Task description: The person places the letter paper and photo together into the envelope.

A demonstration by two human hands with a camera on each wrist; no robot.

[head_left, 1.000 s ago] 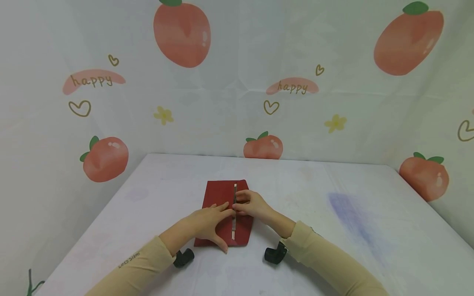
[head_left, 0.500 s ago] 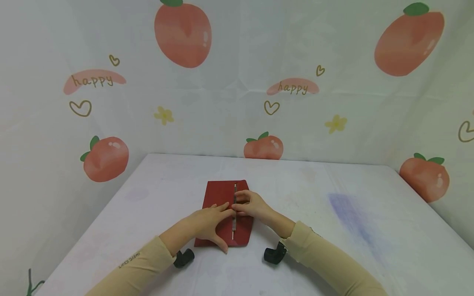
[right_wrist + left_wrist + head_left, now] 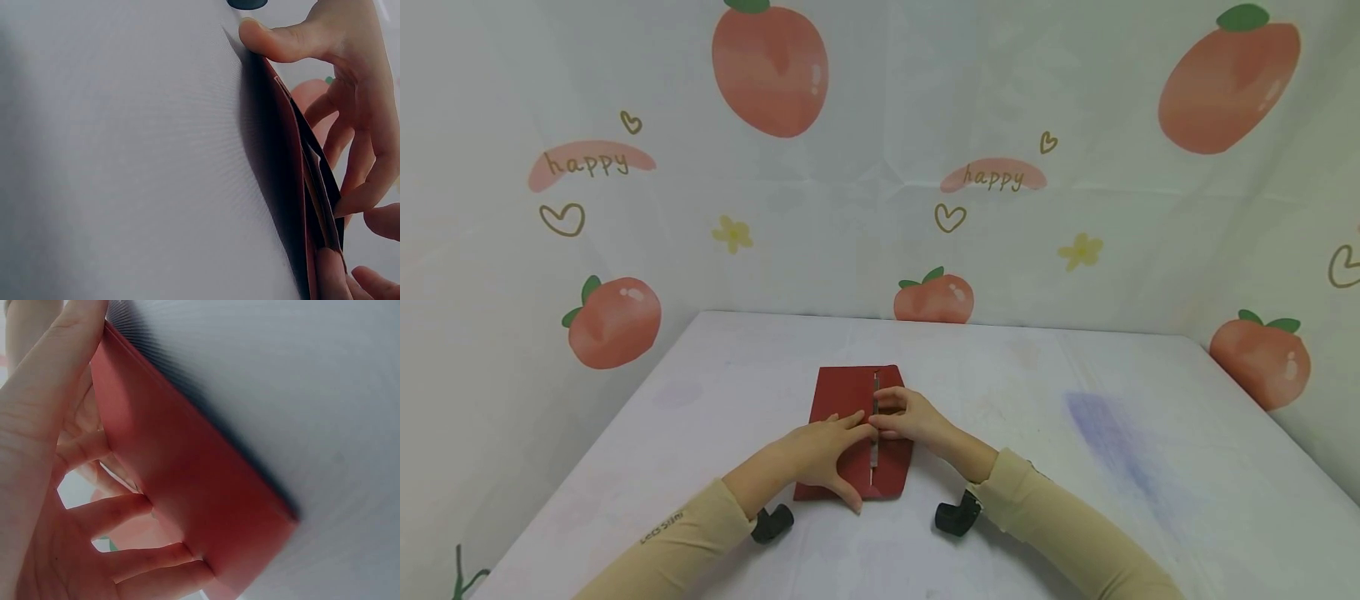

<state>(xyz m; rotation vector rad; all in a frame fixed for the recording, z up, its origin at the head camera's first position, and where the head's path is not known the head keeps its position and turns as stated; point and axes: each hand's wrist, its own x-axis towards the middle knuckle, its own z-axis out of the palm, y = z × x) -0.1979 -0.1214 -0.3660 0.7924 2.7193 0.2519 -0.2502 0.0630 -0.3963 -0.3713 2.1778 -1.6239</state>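
Observation:
A dark red folded paper (image 3: pixel 842 392) lies flat on the white table (image 3: pixel 715 392), with a thin pale strip (image 3: pixel 876 385) running down the seam between its flaps. My left hand (image 3: pixel 823 454) rests on its left half with fingers straight and thumb spread toward the near edge; the left wrist view shows those fingers (image 3: pixel 125 512) flat on the red paper (image 3: pixel 200 487). My right hand (image 3: pixel 910 417) arches over the right flap at the seam. In the right wrist view its thumb (image 3: pixel 281 40) sits at the outer edge of the red paper (image 3: pixel 290 162) and its curled fingertips (image 3: pixel 353 203) hold the flap's edge.
Black wrist-camera mounts (image 3: pixel 772 523) (image 3: pixel 957 515) sit under both sleeves near the front edge. A faint blue smudge (image 3: pixel 1112 442) marks the table's right side. A peach-printed backdrop (image 3: pixel 925 208) closes off the back and both sides.

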